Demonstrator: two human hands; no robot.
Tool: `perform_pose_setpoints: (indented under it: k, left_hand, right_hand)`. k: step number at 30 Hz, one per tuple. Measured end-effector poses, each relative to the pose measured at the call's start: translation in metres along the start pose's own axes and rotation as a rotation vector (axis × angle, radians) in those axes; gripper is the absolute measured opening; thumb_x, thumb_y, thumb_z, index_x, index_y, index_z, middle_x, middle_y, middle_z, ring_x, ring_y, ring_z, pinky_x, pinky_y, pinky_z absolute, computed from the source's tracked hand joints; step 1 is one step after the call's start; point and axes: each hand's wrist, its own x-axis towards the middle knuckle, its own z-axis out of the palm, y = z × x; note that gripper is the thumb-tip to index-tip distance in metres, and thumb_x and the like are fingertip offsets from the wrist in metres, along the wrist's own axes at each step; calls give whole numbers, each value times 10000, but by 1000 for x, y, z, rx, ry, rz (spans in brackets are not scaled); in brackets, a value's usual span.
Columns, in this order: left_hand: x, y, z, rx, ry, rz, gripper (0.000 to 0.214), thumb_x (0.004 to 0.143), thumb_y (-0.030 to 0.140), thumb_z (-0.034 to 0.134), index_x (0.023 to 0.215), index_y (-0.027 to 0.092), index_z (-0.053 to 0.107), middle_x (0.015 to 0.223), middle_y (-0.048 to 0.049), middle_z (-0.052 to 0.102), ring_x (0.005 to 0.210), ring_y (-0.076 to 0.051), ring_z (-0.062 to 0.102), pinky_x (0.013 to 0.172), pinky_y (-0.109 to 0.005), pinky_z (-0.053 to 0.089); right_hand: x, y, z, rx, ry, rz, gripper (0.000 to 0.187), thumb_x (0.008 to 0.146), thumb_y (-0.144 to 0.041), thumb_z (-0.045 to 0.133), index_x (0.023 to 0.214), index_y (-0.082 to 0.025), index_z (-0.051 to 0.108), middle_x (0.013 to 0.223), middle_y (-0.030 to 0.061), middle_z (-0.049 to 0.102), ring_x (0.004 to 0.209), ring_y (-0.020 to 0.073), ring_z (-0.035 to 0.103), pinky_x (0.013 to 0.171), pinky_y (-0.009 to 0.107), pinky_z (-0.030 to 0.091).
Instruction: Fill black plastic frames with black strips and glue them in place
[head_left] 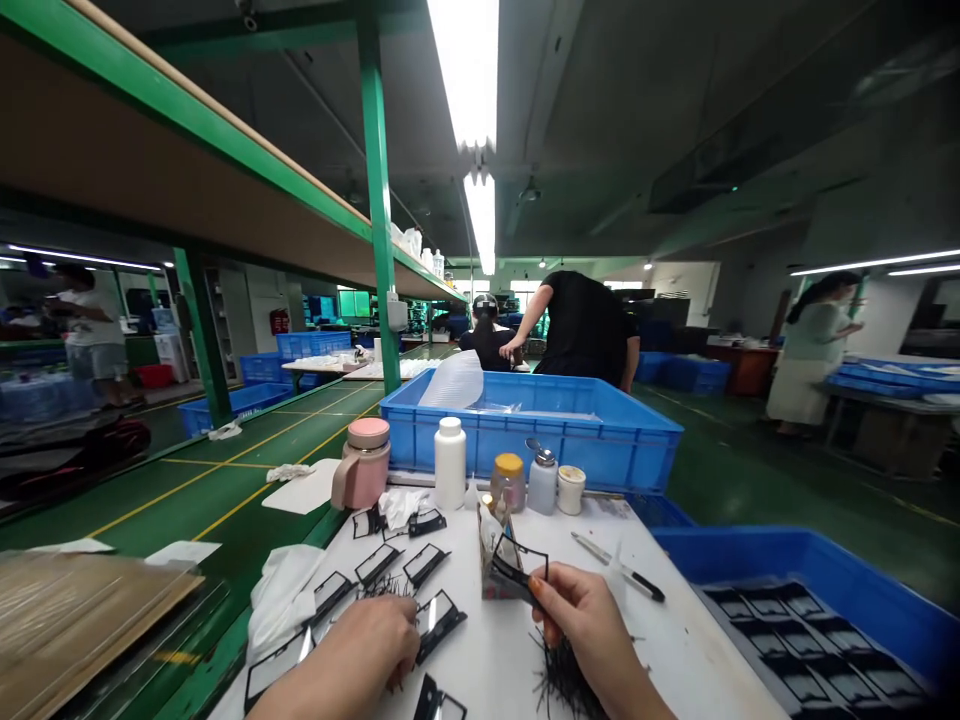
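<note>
Pinching black frame (516, 574), right hand (589, 612) raised above table (491, 665); left hand (371, 640) palm-down, curled, can't tell if gripping.

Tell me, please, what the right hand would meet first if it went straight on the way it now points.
The right hand, leading with the black frame it holds, would probably meet the small box first, though depth is unclear.

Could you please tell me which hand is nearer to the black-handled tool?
Right. The right hand is just on the near side of the tool; the left hand is farther off, well to its left.
</note>
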Motion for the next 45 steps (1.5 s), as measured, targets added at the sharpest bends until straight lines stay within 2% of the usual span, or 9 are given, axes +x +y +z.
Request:
perform_pose_setpoints:
  k: [3,11,14,17,19,25,30,37,45]
  left_hand:
    - [-3,1,-7,88,-46,38,160,554,27,451,543,163,535,742,-38,584,632,-161,527,540,-272,273]
    - [-12,0,-32,-11,167,12,202,786,75,423,742,208,568,794,-1,603,768,-163,542,661,-247,341]
    - [-8,11,-42,-115,281,28,163,879,171,444,822,226,587,843,-6,619,807,-171,554,709,-257,380]
    - [3,32,-51,-247,382,71,130,899,247,492,929,247,619,878,-11,639,831,-175,575,736,-262,405]
    - [15,48,-52,-287,441,120,123,896,256,514,897,238,635,858,-13,646,817,-173,582,733,-263,410]
    - [41,65,-24,-392,540,132,119,889,216,511,828,213,614,794,0,627,738,-149,555,659,-244,397]
    - [44,55,3,-648,428,40,123,848,256,559,799,195,654,765,-12,637,635,-139,539,574,-230,437]
    - [45,57,4,-850,385,-25,149,776,291,649,861,200,731,867,-47,697,712,-169,606,637,-248,513]
    - [44,51,3,-881,424,19,127,769,276,656,826,208,748,835,-42,682,721,-165,606,625,-240,521]
  right_hand:
    - [1,-1,-1,-2,20,-12,442,787,-567,627,744,-127,612,573,4,564,432,97,457,444,213,323]
    - [4,1,-4,33,15,-38,421,786,-547,636,727,-131,614,574,3,562,440,93,459,446,212,344]
    - [4,1,-5,91,6,-22,399,781,-525,654,715,-133,614,585,0,561,454,87,460,456,208,359]
    - [4,2,-5,164,7,17,365,771,-489,681,722,-133,615,633,5,581,493,82,484,468,194,380]
    - [5,4,-6,211,12,50,347,763,-470,696,747,-133,617,658,8,595,514,81,509,470,181,392]
    - [4,-1,-5,314,-8,119,355,764,-471,694,791,-136,577,804,68,674,599,118,631,451,158,419]
    - [1,-5,2,329,-51,156,362,754,-462,703,845,-144,559,813,67,684,612,139,668,413,146,415]
    - [-2,-4,-1,324,-107,107,327,800,-402,685,975,-143,592,859,69,691,649,121,665,460,145,445]
    - [0,-4,-4,313,-44,96,328,767,-413,714,906,-130,626,820,76,697,619,115,649,457,150,443]
